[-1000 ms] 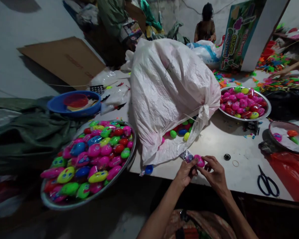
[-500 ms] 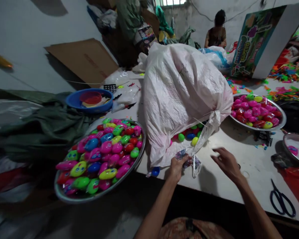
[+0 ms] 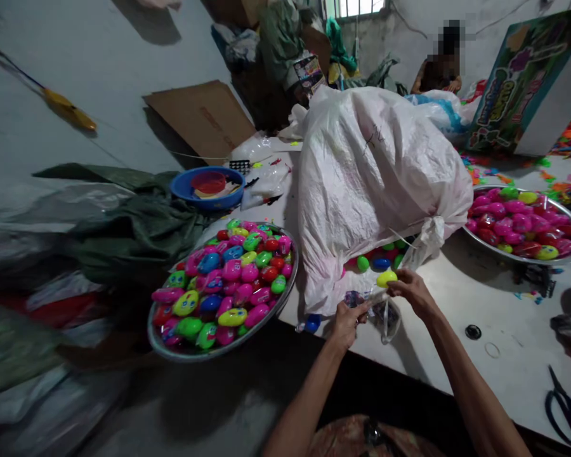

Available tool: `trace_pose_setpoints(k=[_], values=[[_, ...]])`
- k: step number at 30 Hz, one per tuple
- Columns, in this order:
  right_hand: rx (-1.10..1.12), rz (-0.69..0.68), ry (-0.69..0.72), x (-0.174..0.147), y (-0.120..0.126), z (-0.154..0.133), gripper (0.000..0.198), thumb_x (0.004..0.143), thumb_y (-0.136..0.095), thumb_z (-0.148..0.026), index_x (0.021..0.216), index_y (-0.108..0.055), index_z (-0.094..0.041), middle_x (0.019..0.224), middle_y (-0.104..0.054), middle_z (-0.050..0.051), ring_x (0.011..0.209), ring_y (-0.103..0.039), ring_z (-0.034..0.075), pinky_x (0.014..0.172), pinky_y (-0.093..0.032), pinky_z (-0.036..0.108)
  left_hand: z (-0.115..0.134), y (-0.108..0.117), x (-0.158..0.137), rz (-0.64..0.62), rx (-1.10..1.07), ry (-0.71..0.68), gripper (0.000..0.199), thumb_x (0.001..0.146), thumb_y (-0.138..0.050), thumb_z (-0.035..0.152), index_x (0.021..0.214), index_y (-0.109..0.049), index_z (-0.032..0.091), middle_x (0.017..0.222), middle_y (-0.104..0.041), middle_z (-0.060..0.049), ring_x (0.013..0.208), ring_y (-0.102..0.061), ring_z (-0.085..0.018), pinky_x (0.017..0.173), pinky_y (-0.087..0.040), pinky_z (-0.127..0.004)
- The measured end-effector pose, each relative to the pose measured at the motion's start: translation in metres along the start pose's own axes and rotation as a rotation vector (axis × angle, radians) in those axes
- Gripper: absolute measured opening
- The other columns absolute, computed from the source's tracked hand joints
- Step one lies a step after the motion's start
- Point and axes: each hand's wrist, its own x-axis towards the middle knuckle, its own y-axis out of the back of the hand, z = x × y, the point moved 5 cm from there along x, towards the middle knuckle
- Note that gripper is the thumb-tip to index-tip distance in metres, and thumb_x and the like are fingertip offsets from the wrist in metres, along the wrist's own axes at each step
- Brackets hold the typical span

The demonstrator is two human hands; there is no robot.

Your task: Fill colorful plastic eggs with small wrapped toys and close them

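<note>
White table [image 3: 457, 317]: right hand [image 3: 412, 292] pinches light, slick yellow shell [image 3: 386, 278] at its rim; left hand [image 3: 347, 320], at eight o'clock, grips crinkly packet [image 3: 356, 298].

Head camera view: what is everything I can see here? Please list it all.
big white woven plastic sack: one, white, middle of the table, its open mouth spilling small eggs
round metal tray of plastic toy eggs: one, mostly pink, green, blue and yellow, left edge of the table
second metal tray of toy eggs: one, mostly pink and red, right
blue plastic basin: one, behind the left tray
black scissors: one pair, right table edge
brown cardboard sheet: one, leaning on the wall
seated person: one, far end
yellow-green plastic egg: one, in the right hand's fingertips
clear printed plastic packets: a few, held by the left hand
left hand: near table edge
right hand: at the sack's mouth
</note>
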Motion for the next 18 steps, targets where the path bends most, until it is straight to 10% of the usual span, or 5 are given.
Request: trace_pose_setpoints(k=[4,7,18], values=[[0.684,-0.219,-0.072,-0.033,-0.014,0.004,0.027,0.065,-0.070,-0.030,0.084,-0.055,-0.017,0.074,-0.064,0.002,0.051,-0.054,0.010,0.047,-0.039,0.023,-0.001,-0.010,-0.008,-0.057,0.088,0.022,0.031,0.042,-0.081,0.026,0.063,-0.062,0.011,0.053,-0.055,0.001,0.044,-0.046,-0.007,0.038,-0.027,-0.018],[0.847,-0.103,-0.135,-0.043,-0.014,0.009,0.028,0.059,-0.075,-0.025,0.077,-0.055,-0.017,0.064,-0.060,-0.002,0.045,-0.049,0.008,0.043,-0.036,0.021,-0.004,-0.020,-0.013,-0.130,0.032,0.054,0.031,0.044,-0.080,0.026,0.065,-0.064,0.010,0.056,-0.056,0.000,0.043,-0.045,-0.006,0.038,-0.029,-0.019],[0.715,0.202,-0.014,-0.071,0.011,-0.001,0.029,0.065,-0.073,-0.031,0.084,-0.054,-0.019,0.081,-0.063,0.000,0.058,-0.061,0.014,0.055,-0.047,0.027,-0.006,-0.020,-0.008,0.145,0.048,-0.029,0.042,0.048,-0.077,0.047,0.051,-0.053,0.013,0.041,-0.044,0.005,0.034,-0.035,-0.004,0.033,-0.024,-0.018]])
